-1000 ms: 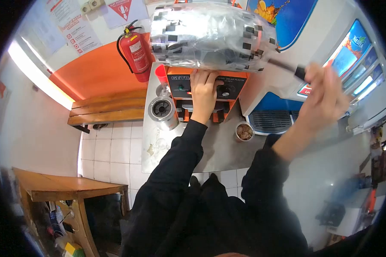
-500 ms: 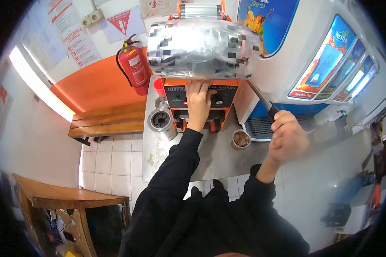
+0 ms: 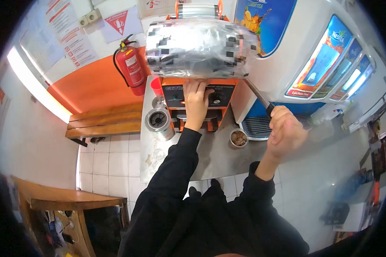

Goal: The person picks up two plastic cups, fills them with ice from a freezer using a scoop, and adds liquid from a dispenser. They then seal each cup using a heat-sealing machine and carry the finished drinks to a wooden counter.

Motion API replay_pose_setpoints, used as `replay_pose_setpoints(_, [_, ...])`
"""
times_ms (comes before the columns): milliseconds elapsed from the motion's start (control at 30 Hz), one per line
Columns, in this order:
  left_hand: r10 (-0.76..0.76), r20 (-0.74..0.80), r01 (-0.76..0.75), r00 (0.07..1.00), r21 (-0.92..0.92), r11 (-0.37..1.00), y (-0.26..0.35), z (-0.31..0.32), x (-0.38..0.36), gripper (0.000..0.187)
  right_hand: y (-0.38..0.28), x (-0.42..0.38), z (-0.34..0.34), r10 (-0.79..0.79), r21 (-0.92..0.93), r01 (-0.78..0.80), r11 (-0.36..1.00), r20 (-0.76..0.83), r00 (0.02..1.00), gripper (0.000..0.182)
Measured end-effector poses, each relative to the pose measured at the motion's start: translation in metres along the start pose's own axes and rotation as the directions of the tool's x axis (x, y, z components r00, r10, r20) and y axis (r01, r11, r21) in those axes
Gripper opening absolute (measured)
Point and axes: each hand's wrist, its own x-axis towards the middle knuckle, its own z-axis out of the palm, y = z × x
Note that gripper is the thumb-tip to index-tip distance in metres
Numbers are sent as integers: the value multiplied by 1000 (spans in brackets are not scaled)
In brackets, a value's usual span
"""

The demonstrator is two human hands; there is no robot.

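An orange cup sealing machine (image 3: 225, 88) with a black control panel stands on a metal table in front of me. My left hand (image 3: 196, 100) lies against the panel, fingers stretched up to its top edge and thumb apart near the knob (image 3: 216, 102). Above it is a large roll of clear plastic film (image 3: 201, 49) with black marks. My right hand (image 3: 286, 132) is wrapped around the black grip of the machine's lever (image 3: 258, 95), which slopes down to the right. A cup with brown contents (image 3: 238, 138) stands on the table between the machine and my right arm.
A silver metal canister (image 3: 159, 123) and a red cup (image 3: 156, 87) are left of the machine. A drink dispenser (image 3: 283, 77) stands at the right. Left are a fire extinguisher (image 3: 132, 68), a wooden bench (image 3: 105, 122) and, nearer, a wooden cabinet (image 3: 68, 197).
The view has shifted slightly. My left hand stays on the panel and my right hand stays on the lever, which is at about the same angle.
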Motion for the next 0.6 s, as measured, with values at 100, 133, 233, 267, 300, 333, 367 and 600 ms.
replay_pose_setpoints(100, [2,-21,-2,1000,-8,1000,-1,3,-1,24,2,5,5,-40,-6,40,999,-42,998,37])
replay_pose_setpoints(133, [8,-19,-8,1000,-9,1000,-2,4,-1,24,4,7,8,-46,-8,45,999,-86,995,37])
replay_pose_setpoints(233, [17,-42,-18,999,-21,1000,-4,7,-3,23,10,45,17,-16,-6,15,1000,-90,996,39])
replay_pose_setpoints(267, [19,-46,-20,999,-17,1000,-3,6,-3,23,19,68,20,32,43,-28,999,-96,995,38])
replay_pose_setpoints(300, [22,-53,-23,998,-9,1000,-2,6,-2,22,32,98,25,79,95,-70,993,-98,992,37])
replay_pose_setpoints(333, [26,-66,-27,997,-6,1000,-1,6,-1,22,47,132,36,8,-100,-22,995,-136,991,34])
replay_pose_setpoints(367, [20,-51,-20,999,-3,1000,-1,5,-1,22,71,172,44,-39,-211,24,977,-66,997,36])
replay_pose_setpoints(600, [-9,42,9,999,2,1000,-5,0,-3,24,295,280,74,-344,-748,317,583,127,930,22])
